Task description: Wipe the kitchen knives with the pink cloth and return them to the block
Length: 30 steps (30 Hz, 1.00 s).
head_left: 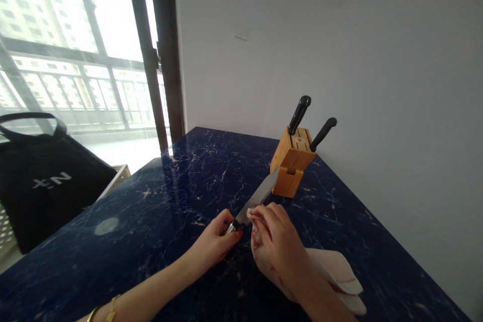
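Gripping chef's knife [259, 194] by handle w/ left hand [215, 244], grip clenched, approx. mid-desk [158, 211], tip aimed at 1 o'clock toward wooden knife block [292, 167]. Pinching pale cloth [341, 274] onto blade base w/ right hand [278, 251], grip closed on it, rest of cloth trailing to 4 o'clock. Risks, prob.: slicing fingers thru thin cloth if dragged along edge; skidding on glossy desk; jabbing block & tipping its two black-handled knives. Legible writing: only white "N" plus blurred mark on black bag [45, 181] at 9 o'clock.
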Each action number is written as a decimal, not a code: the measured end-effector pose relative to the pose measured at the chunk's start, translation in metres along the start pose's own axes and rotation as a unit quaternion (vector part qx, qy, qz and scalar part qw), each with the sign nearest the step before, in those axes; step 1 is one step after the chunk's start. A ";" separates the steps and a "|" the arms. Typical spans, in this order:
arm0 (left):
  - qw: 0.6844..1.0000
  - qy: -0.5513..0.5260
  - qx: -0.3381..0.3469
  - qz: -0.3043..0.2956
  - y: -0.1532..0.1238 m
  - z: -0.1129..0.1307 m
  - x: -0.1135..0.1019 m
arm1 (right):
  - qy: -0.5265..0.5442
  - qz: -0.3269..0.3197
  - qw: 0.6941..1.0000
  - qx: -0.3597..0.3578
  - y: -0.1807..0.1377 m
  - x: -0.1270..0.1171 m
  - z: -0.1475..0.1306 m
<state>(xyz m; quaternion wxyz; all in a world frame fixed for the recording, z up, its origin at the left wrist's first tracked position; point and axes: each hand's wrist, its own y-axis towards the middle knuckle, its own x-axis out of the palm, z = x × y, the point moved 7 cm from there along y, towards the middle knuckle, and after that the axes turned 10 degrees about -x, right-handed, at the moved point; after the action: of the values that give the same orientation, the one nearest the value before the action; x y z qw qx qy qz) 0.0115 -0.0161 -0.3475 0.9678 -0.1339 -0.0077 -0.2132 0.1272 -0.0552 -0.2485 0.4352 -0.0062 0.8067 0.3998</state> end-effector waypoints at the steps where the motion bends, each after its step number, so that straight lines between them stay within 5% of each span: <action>1: 1.000 0.012 0.004 0.001 -0.001 0.000 0.000 | -0.008 0.021 1.000 0.012 0.000 -0.004 0.005; 5: 0.997 0.073 0.027 0.019 -0.007 0.006 0.000 | -0.013 0.061 0.998 0.030 -0.002 -0.009 0.011; 10: 0.989 0.131 0.055 0.035 -0.014 0.017 0.000 | 0.037 -0.023 0.999 -0.016 -0.003 0.009 -0.007; 16: 0.984 0.167 0.051 0.031 -0.015 0.018 0.003 | 0.002 0.053 0.998 0.038 -0.003 -0.006 0.010; 22: 0.982 0.174 0.069 0.032 -0.016 0.019 0.003 | 0.026 -0.045 0.998 -0.019 -0.003 0.011 -0.009; 27: 0.978 0.196 0.060 0.020 -0.018 0.020 0.007 | -0.004 0.021 1.000 0.004 -0.002 -0.003 0.001; 30: 0.977 0.202 0.062 0.020 -0.018 0.022 0.009 | 0.002 0.006 1.000 -0.015 -0.002 0.001 -0.004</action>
<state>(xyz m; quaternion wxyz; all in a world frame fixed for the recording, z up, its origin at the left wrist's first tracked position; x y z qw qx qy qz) 0.0127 -0.0301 -0.3210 0.9599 -0.0277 0.1769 -0.2157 0.1246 -0.0588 -0.2489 0.4312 -0.0083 0.8016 0.4142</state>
